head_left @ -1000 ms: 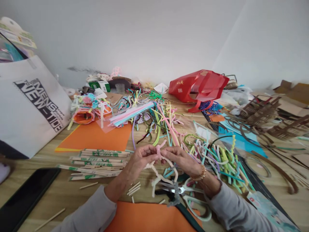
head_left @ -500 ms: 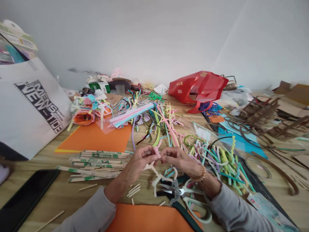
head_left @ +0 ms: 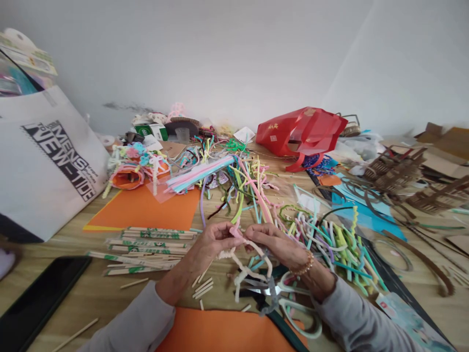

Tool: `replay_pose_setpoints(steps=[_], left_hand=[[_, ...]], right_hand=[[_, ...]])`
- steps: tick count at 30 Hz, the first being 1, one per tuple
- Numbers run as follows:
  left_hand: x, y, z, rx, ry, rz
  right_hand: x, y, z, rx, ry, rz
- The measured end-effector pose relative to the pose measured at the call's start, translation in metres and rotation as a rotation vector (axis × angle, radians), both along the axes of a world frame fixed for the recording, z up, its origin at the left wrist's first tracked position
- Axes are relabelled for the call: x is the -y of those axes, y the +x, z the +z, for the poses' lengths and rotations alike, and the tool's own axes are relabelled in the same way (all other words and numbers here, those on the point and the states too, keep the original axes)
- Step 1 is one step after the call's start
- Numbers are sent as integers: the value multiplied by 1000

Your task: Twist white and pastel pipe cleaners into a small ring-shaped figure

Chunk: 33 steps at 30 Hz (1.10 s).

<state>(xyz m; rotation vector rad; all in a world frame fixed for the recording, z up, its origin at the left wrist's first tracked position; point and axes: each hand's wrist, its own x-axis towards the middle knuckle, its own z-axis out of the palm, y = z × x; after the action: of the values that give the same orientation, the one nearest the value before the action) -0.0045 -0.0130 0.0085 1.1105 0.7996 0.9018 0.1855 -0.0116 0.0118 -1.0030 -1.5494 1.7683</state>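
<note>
My left hand (head_left: 209, 246) pinches a pink pipe cleaner (head_left: 235, 230), whose tip sticks up between thumb and forefinger. Close beside it, my right hand (head_left: 279, 248) has its fingers closed on the same pipe cleaner piece; the exact grip is partly hidden. A bent chain of white and pale pink pipe cleaner (head_left: 241, 268) hangs below both hands, with a grey fuzzy section (head_left: 271, 293) at its lower end. Under that lie scissors with pale handles (head_left: 301, 313) and a dark-handled tool (head_left: 286, 328), partly covered.
Short wooden sticks (head_left: 203, 288) and an orange sheet (head_left: 220, 330) lie in front. Packed chopsticks (head_left: 146, 252) and a black phone (head_left: 47, 296) are left. Loose pipe cleaners (head_left: 333, 239) heap at right, more behind. A red bag (head_left: 296, 129) and white bag (head_left: 47, 161) stand farther back.
The pink piece is turned, and the hanging white chain with its grey end has swung slightly right and down. A pale loop now shows below my right fingers. Both hands have barely shifted.
</note>
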Motion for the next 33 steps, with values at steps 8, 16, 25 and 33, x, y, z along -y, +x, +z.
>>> replay_pose_setpoints(steps=[8,16,25,33], left_hand=[[1,0,4,-29,34,18],[1,1,-4,-65,57,29],[0,-2,-2,-70,31,-62],[1,-3,-6,3,-92,-113]], right_hand=[[-1,-1,7,14,34,6],[2,0,7,175,276,-34],[12,-2,19,519,1102,17],[8,0,19,537,1163,83]])
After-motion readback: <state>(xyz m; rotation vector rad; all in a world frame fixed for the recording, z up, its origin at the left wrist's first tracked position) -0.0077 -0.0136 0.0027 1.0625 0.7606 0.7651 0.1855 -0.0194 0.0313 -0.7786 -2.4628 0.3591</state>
